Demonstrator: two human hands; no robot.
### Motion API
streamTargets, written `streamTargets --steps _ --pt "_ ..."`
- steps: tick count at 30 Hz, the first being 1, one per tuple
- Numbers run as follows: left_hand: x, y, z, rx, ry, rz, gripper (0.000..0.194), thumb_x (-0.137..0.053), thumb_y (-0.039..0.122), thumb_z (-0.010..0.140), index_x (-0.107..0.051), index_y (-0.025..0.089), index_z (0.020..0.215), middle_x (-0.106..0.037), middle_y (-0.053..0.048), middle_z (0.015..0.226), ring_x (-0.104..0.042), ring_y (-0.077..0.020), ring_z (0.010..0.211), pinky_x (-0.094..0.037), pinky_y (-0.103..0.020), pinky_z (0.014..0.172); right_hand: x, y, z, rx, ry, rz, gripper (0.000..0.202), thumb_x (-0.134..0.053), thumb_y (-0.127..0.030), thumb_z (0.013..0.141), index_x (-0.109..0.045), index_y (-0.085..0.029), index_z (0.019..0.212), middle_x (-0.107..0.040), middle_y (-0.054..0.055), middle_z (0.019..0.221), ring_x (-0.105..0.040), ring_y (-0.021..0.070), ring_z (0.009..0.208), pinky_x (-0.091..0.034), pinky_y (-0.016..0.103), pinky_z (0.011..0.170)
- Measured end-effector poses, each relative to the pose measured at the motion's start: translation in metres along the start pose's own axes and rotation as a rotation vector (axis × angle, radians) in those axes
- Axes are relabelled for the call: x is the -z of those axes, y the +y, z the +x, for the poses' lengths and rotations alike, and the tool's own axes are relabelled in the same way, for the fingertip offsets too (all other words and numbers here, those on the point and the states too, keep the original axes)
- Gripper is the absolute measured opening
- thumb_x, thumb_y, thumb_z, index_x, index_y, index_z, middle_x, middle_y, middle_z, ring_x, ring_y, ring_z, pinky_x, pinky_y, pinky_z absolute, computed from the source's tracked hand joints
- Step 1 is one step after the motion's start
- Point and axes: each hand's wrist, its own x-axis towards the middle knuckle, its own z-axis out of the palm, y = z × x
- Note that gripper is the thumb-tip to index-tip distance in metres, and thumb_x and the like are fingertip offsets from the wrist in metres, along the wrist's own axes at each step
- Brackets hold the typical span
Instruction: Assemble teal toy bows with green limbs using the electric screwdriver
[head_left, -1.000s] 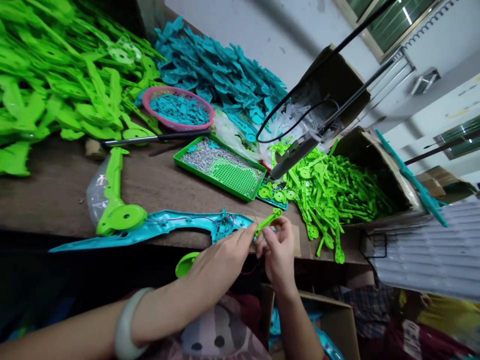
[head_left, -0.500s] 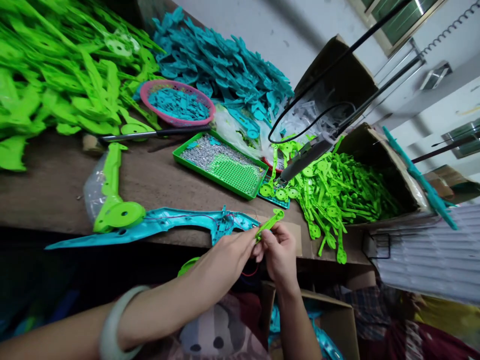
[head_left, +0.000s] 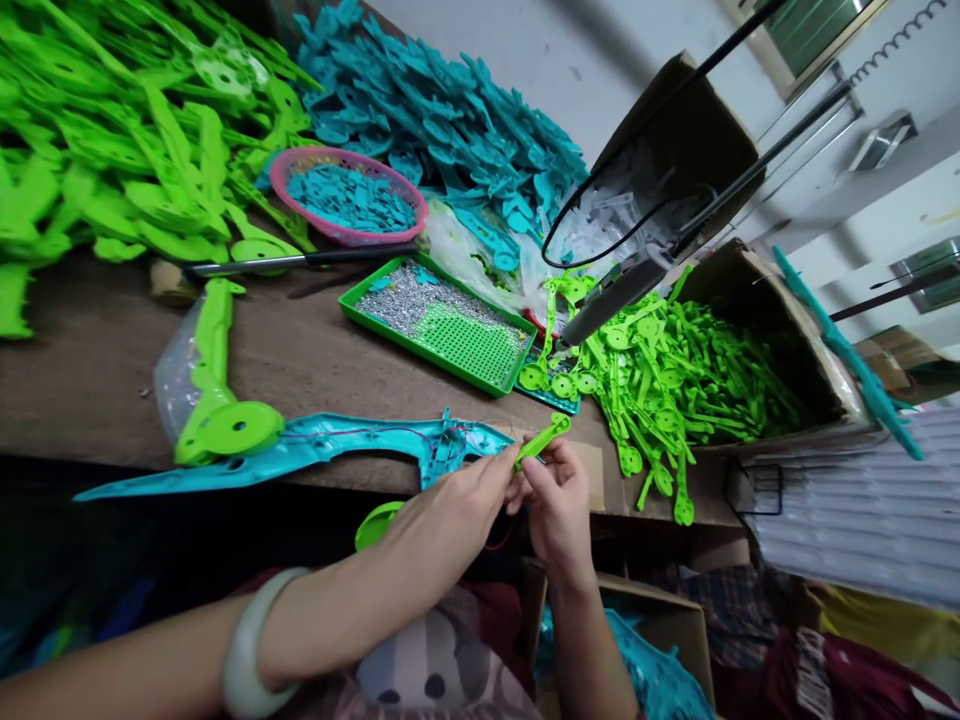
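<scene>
A small bright green plastic arm piece (head_left: 544, 440) sticks up between my hands at the table's front edge. My right hand (head_left: 559, 495) is closed, with thumb and fingers pinching it. My left hand (head_left: 469, 505) reaches across from the left, its closed fingertips at the piece's lower end, partly hidden. A thin red wire hangs below the hands. Just behind them lies a long blue bow-shaped shell (head_left: 360, 440) with wires along its inside. On its left part rests a green piece with a round disc (head_left: 238, 426). Another green round part (head_left: 377, 524) shows beneath my left forearm.
A green tray (head_left: 435, 325) of small metal screws stands behind the shell. A pink basket (head_left: 349, 195) holds blue parts. Piles of green parts (head_left: 142, 130) and blue parts (head_left: 442, 110) lie behind. An electric screwdriver (head_left: 615, 300) hangs at right near a carton of green pieces (head_left: 705, 365).
My left forearm has shifted slightly to the right. Both hands stay on the green arm piece, and the view has moved a little.
</scene>
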Motion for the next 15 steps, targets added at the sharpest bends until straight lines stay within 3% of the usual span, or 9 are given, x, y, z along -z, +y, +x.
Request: streamTargets --steps 6,12,15 --pt "0.0020 0.0022 -0.0016 0.008 -0.011 0.034 0.046 -0.032 0.007 0.094 -0.056 0.017 0.132 -0.072 -0.008 0.100 -0.072 -0.0203 0.085 -0.057 -0.029 0.072 0.0027 -0.0017 0.0032 -0.128 0.005 0.098 0.033 -0.086 -0.032 0.063 -0.064 -0.016 0.082 -0.065 -0.002 0.064 -0.057 0.0063 0.046 -0.045 0.012 0.038" --pt "0.0063 0.0069 -0.0015 0.033 -0.069 0.070 0.050 -0.033 0.006 0.091 -0.055 0.015 0.135 -0.072 -0.011 0.102 -0.072 -0.0234 0.089 -0.058 -0.033 0.075 0.0018 0.0021 0.0010 -0.043 0.061 0.056 0.031 -0.084 -0.038 0.068 -0.066 -0.015 0.079 -0.059 -0.004 0.050 -0.052 0.0079 0.038 -0.046 0.016 0.036" --pt "0.0051 0.0042 -0.0029 0.028 -0.037 0.014 0.045 -0.033 0.009 0.094 -0.058 0.017 0.130 -0.073 -0.010 0.100 -0.071 -0.0214 0.086 -0.058 -0.031 0.075 0.0008 0.0041 -0.0001 -0.035 0.039 0.006 0.036 -0.084 -0.044 0.070 -0.065 -0.016 0.081 -0.057 -0.005 0.047 -0.052 0.0092 0.036 -0.046 0.019 0.036"
